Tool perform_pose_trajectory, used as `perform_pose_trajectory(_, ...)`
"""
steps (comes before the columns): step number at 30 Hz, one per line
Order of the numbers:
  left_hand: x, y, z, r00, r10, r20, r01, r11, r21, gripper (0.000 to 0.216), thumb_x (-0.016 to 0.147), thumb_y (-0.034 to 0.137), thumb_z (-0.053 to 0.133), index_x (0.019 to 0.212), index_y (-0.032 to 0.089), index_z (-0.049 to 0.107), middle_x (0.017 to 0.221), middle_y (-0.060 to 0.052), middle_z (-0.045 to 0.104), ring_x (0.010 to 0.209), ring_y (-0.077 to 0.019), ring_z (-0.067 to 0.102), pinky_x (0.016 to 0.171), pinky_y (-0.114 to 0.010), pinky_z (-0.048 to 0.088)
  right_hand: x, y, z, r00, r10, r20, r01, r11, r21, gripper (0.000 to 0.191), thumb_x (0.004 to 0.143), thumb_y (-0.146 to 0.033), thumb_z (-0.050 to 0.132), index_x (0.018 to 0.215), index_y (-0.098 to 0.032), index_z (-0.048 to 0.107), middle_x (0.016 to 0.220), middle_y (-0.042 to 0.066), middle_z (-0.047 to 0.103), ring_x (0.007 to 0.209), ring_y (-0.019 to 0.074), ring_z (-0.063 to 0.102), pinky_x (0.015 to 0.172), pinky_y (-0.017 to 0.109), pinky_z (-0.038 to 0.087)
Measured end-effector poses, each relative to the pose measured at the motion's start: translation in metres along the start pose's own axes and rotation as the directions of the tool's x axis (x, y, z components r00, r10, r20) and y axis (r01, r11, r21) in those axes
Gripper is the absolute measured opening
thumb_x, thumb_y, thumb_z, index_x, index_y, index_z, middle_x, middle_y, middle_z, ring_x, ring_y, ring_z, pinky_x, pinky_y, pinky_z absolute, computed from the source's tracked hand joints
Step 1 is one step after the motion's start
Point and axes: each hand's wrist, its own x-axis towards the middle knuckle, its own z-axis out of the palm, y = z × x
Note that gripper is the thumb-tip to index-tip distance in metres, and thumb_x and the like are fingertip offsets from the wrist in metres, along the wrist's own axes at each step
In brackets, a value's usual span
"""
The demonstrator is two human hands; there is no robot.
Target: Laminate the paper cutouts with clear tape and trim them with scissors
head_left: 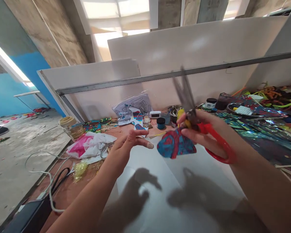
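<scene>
My right hand grips a pair of scissors with red handles, their blades pointing up, parted and blurred. The same hand pinches a blue and dark-red painted cut-out, fish-like in outline, which hangs over the white paper. Left of the cut-out is my left hand, holding nothing, with its fingers stretched apart toward the piece and not touching it. Both hands are raised and cast shadows on the sheet.
Printed drawings in plastic, a small white digital clock and paint jars stand along the back panel. Shiny strips and yarn heap at right. At left lie a plastic bag, a cable and a black box.
</scene>
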Motion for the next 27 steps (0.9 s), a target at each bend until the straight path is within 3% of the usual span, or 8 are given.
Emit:
perform_pose_trajectory(3, -0.002, 0.001, 0.005, 0.991, 0.008, 0.134, -0.027, 0.99, 0.138, 0.072, 0.088, 0.082, 0.043, 0.101, 0.019, 0.077, 0.078, -0.007, 0.075, 0.077, -0.0208, 0.067, 0.076, -0.034, 0.05, -0.005, -0.001, 0.009, 0.967, -0.065, 0.246, 0.083, 0.995, -0.061, 0.015, 0.089, -0.027, 0.067, 0.103, -0.025, 0.068, 0.093, 0.003, 0.072, 0.077, 0.0197, 0.065, 0.065, 0.029, 0.05)
perform_pose_trajectory(6, -0.005, 0.006, 0.013, 0.956, -0.101, 0.277, 0.006, 0.946, 0.325, 0.047, 0.086, 0.065, 0.065, 0.088, 0.02, 0.077, 0.073, -0.004, 0.07, 0.065, -0.0166, 0.059, 0.062, -0.028, 0.044, -0.008, -0.005, 0.022, 0.925, -0.122, 0.36, 0.179, 0.975, -0.129, 0.014, 0.091, -0.021, 0.064, 0.102, -0.025, 0.07, 0.092, 0.001, 0.073, 0.077, 0.017, 0.065, 0.067, 0.026, 0.049)
perform_pose_trajectory(10, -0.01, 0.011, 0.015, 0.92, -0.161, 0.358, -0.001, 0.911, 0.413, 0.023, 0.089, 0.04, 0.066, 0.082, 0.02, 0.074, 0.064, 0.0, 0.064, 0.058, -0.0131, 0.052, 0.055, -0.024, 0.039, -0.009, -0.009, 0.031, 0.934, -0.096, 0.344, 0.148, 0.981, -0.127, 0.011, 0.091, -0.02, 0.063, 0.1, -0.023, 0.069, 0.088, 0.0, 0.07, 0.074, 0.0153, 0.063, 0.063, 0.024, 0.047)
perform_pose_trajectory(18, -0.014, 0.011, 0.017, 0.85, -0.181, 0.494, -0.025, 0.924, 0.381, 0.025, 0.096, 0.037, 0.06, 0.091, 0.019, 0.077, 0.073, -0.003, 0.072, 0.064, -0.0146, 0.059, 0.058, -0.024, 0.043, -0.013, -0.005, 0.045, 0.959, -0.081, 0.272, 0.06, 0.995, 0.083, 0.012, 0.091, -0.024, 0.067, 0.102, -0.023, 0.064, 0.084, -0.002, 0.06, 0.066, 0.0117, 0.054, 0.062, 0.023, 0.046)
perform_pose_trajectory(20, -0.013, 0.011, 0.016, 0.892, -0.133, 0.431, -0.011, 0.949, 0.315, 0.027, 0.097, 0.039, 0.059, 0.094, 0.019, 0.077, 0.079, -0.005, 0.075, 0.068, -0.0156, 0.062, 0.061, -0.025, 0.047, -0.012, -0.002, 0.045, 0.979, -0.045, 0.2, 0.012, 0.987, 0.163, 0.019, 0.089, -0.032, 0.072, 0.103, -0.024, 0.062, 0.084, -0.002, 0.059, 0.067, 0.0129, 0.054, 0.063, 0.025, 0.047)
perform_pose_trajectory(23, -0.009, 0.014, 0.008, 0.98, -0.047, 0.191, 0.013, 0.984, 0.177, 0.026, 0.092, 0.043, 0.067, 0.089, 0.019, 0.075, 0.081, -0.006, 0.076, 0.067, -0.0158, 0.063, 0.06, -0.025, 0.049, -0.01, 0.005, 0.041, 0.987, -0.015, 0.16, -0.033, 0.956, 0.293, 0.035, 0.088, -0.056, 0.072, 0.104, -0.027, 0.059, 0.085, 0.001, 0.058, 0.068, 0.0155, 0.054, 0.06, 0.028, 0.047)
perform_pose_trajectory(27, -0.005, 0.021, -0.003, 0.997, 0.028, -0.078, -0.018, 0.992, 0.129, 0.023, 0.084, 0.044, 0.075, 0.081, 0.021, 0.072, 0.063, 0.0, 0.068, 0.051, -0.0117, 0.055, 0.047, -0.023, 0.043, -0.011, 0.008, 0.043, 0.982, -0.008, 0.191, -0.069, 0.916, 0.395, 0.058, 0.081, -0.081, 0.061, 0.105, -0.029, 0.057, 0.088, 0.003, 0.055, 0.065, 0.0164, 0.05, 0.055, 0.03, 0.044)
